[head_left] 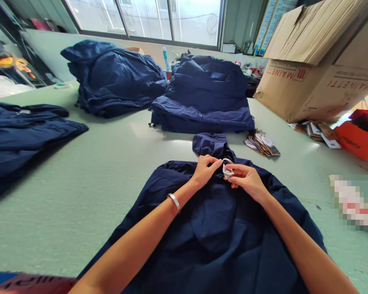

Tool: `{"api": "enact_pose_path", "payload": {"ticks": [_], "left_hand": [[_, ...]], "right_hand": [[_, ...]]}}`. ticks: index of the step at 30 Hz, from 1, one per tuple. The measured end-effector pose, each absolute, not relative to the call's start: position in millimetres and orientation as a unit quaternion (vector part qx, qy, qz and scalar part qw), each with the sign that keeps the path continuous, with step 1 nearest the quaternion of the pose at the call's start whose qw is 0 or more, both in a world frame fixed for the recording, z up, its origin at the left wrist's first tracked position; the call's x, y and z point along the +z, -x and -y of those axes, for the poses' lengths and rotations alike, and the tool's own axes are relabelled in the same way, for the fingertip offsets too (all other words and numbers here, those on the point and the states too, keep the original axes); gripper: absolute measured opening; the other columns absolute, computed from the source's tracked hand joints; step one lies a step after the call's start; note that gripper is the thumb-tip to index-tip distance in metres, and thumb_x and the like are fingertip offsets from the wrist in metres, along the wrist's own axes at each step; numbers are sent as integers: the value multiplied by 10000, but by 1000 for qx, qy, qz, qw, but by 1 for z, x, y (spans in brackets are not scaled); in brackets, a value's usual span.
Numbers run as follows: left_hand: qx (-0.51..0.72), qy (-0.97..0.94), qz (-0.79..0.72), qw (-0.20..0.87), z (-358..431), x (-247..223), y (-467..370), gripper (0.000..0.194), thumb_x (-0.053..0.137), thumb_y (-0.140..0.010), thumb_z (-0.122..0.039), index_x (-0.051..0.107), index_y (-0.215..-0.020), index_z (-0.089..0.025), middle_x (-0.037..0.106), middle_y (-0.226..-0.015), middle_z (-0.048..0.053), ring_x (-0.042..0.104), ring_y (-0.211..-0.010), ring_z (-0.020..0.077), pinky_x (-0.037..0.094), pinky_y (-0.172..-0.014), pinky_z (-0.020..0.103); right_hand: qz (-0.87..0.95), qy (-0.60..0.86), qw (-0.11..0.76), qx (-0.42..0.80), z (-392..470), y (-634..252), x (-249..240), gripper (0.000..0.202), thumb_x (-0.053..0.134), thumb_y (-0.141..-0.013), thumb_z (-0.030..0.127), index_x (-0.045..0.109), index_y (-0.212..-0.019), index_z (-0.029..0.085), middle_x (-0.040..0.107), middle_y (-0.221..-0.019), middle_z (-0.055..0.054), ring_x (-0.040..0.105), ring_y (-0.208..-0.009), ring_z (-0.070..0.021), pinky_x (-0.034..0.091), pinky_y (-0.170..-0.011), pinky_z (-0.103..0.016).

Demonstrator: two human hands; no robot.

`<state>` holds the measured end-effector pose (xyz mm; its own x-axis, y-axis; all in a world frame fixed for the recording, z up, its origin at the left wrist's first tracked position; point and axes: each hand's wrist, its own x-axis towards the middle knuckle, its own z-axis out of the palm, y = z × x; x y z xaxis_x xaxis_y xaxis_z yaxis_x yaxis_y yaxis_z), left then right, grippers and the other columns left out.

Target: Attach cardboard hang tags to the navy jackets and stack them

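A dark blue hooded jacket [230, 228] lies spread on the green table, its hood [210, 145] pointing away from me. At its neck, my right hand [245, 179] pinches a small white tag with dark and red print [227, 170]. My left hand [206, 169] is closed at the collar just left of the tag, thumb and fingertips pressed together. What the left fingertips grip is too small to make out. A silver bracelet [174, 203] circles the left wrist. Beyond the hood on the right lies a fanned pile of hang tags with black strings [262, 143].
Two piles of dark blue garments [113, 79] [207, 92] stand at the back of the table [110, 175]. Another blue garment [24, 139] lies left. Large cardboard boxes [309, 87], more cards [317, 132] and an orange bag [360, 136] are at the right.
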<state>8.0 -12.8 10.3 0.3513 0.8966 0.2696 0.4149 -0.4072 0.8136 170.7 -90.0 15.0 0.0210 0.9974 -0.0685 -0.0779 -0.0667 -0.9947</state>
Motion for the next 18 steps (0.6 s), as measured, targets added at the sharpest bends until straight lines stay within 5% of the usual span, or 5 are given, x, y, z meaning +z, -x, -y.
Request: {"api": "enact_pose_path", "payload": {"ticks": [3, 8, 18], "left_hand": [[346, -758, -434, 343, 14, 13, -9, 261, 613, -823, -384, 737, -700, -189, 686, -756, 25, 584, -844, 192, 419, -905, 357], [368, -729, -427, 389, 13, 10, -9, 174, 697, -727, -352, 735, -694, -186, 702, -797, 27, 610, -807, 181, 469, -835, 317], [355, -745, -415, 384, 16, 12, -12, 159, 725, -711, -356, 766, -693, -203, 708, -743, 21, 617, -780, 182, 469, -831, 321]], "right_hand": [[461, 510, 505, 521, 91, -170, 18, 375, 795, -546, 233, 756, -917, 200, 766, -811, -36, 666, -631, -153, 493, -494, -230], [484, 528, 500, 487, 91, -172, 21, 259, 764, -615, 324, 774, -839, 195, 754, -786, -32, 539, -474, -82, 454, -469, -238], [478, 519, 521, 480, 89, -170, 13, 315, 804, -564, 317, 760, -855, 203, 760, -820, -46, 681, -695, -179, 487, -561, -260]]}}
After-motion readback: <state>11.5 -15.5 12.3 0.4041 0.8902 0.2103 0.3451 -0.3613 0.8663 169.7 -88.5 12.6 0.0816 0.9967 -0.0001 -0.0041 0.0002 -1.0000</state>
